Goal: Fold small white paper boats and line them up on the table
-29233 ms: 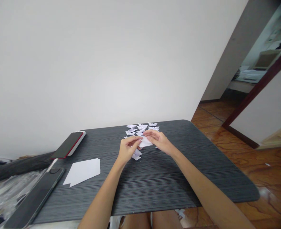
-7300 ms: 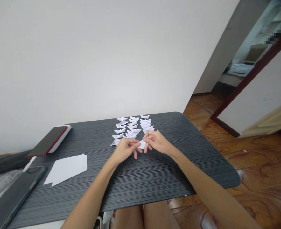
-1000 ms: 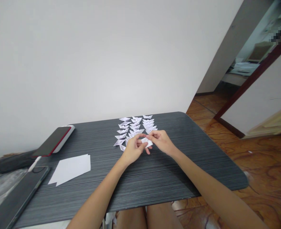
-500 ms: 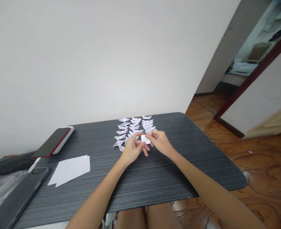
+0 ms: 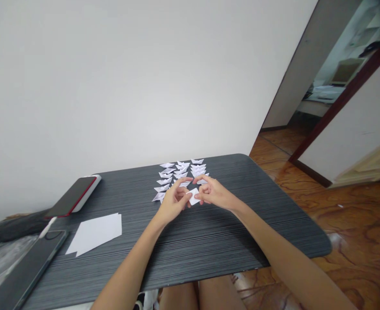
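Note:
A small folded piece of white paper (image 5: 194, 196) is held up between my two hands, above the dark table. My left hand (image 5: 174, 199) pinches its left side with thumb and fingers. On the opposite side, my right hand (image 5: 213, 192) grips it between thumb and fingertips, the index finger arched above. Just beyond the hands stand several small white paper boats (image 5: 180, 171) in rows; my fingers hide part of the nearest ones.
The dark striped table (image 5: 257, 206) meets a white wall (image 5: 128, 86). Loose white paper sheets (image 5: 96, 232) lie at the left. Beside them are a red-edged device (image 5: 72, 196) with a white cable (image 5: 47, 227) and a dark phone-like device (image 5: 28, 271) at the front-left edge.
The folded paper has turned to a diamond-like slant and come slightly lower. My left fingers, spread before, now close on its left side; my right hand has shifted its grip to the right side.

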`<action>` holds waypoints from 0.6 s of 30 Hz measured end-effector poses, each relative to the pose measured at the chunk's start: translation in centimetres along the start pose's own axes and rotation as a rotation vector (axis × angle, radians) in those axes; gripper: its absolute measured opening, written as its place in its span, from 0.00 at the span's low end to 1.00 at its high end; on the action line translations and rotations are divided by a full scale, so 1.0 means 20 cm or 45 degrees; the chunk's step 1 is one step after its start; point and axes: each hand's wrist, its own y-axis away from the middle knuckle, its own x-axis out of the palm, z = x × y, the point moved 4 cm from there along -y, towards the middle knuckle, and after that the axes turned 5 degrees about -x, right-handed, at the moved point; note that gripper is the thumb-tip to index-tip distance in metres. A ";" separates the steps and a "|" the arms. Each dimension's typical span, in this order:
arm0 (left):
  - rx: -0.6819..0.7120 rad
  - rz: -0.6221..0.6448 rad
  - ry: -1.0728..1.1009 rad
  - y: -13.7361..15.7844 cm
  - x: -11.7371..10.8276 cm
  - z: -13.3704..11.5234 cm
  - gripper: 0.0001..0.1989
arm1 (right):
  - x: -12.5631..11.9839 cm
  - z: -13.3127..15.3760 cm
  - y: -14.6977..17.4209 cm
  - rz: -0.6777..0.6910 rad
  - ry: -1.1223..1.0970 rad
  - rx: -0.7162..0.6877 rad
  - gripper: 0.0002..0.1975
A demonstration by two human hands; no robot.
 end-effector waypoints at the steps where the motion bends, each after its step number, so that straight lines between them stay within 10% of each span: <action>1: 0.018 -0.038 -0.007 0.00 -0.01 0.00 0.17 | 0.00 0.00 0.00 0.007 0.000 -0.018 0.17; 18: 0.151 -0.064 0.130 0.02 -0.02 0.00 0.10 | -0.03 0.06 0.00 -0.066 0.028 -0.212 0.11</action>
